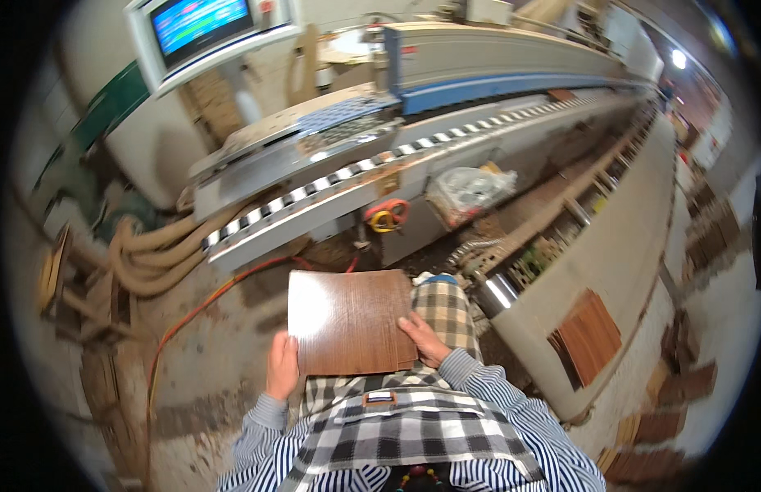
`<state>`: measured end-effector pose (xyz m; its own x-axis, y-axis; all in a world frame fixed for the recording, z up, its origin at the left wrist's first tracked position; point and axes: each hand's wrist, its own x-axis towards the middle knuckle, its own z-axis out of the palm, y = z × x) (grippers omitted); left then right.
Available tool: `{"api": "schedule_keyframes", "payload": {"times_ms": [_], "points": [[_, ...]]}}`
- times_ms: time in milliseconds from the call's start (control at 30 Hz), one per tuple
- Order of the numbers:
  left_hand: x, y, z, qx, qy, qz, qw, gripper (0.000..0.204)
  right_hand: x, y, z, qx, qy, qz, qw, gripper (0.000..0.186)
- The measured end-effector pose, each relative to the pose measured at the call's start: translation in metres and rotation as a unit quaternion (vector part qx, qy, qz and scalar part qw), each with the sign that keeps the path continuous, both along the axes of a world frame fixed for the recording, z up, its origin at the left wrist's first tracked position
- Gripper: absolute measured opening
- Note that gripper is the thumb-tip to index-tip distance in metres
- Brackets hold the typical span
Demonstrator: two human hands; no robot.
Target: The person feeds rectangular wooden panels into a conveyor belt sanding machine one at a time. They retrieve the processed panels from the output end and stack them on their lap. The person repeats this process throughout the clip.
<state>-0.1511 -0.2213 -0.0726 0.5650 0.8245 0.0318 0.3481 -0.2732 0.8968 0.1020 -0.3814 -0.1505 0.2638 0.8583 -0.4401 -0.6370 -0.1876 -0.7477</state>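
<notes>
In front of my checked apron I hold several brown wood-grain panels (352, 324) as a small stack, tilted so that light glares off the upper left. My left hand (283, 366) grips the stack's left edge. On the opposite edge, my right hand (424, 340) is closed with the thumb over the top face. One panel pokes out slightly at the lower right corner of the stack. More brown panels (588, 336) lie in a fanned pile on the end of the conveyor belt (552, 369) to my right.
Ahead runs a long machine (511, 70) with a roller track (347, 174) and a screen (202, 29). A clear plastic bag (470, 195) and coiled tape (388, 216) hang by it. An orange hose (192, 320) crosses the floor. Panel stacks (663, 426) stand far right.
</notes>
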Motion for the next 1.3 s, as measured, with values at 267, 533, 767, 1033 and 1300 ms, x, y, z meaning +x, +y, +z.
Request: {"api": "schedule_keyframes", "payload": {"times_ms": [267, 533, 767, 1033, 1300], "points": [[0.036, 0.094, 0.024, 0.046, -0.189, 0.062, 0.979, 0.027, 0.005, -0.003, -0.004, 0.009, 0.006, 0.018, 1.000, 0.073], [0.100, 0.152, 0.093, 0.297, 0.263, 0.150, 0.905, 0.071, 0.004, -0.006, -0.011, 0.009, 0.003, 0.004, 1.000, 0.069], [0.099, 0.189, 0.073, 0.357, 0.250, 0.077, 0.897, 0.059, 0.003, -0.004, -0.008, 0.030, 0.005, 0.021, 0.999, 0.078], [0.129, 0.222, 0.074, 0.305, 0.199, 0.131, 0.922, 0.057, 0.008, -0.004, -0.005, 0.013, 0.021, 0.029, 0.999, 0.074], [0.109, 0.230, 0.065, 0.305, 0.129, 0.081, 0.940, 0.037, 0.006, -0.005, -0.001, 0.005, 0.063, 0.013, 0.998, 0.074]]}}
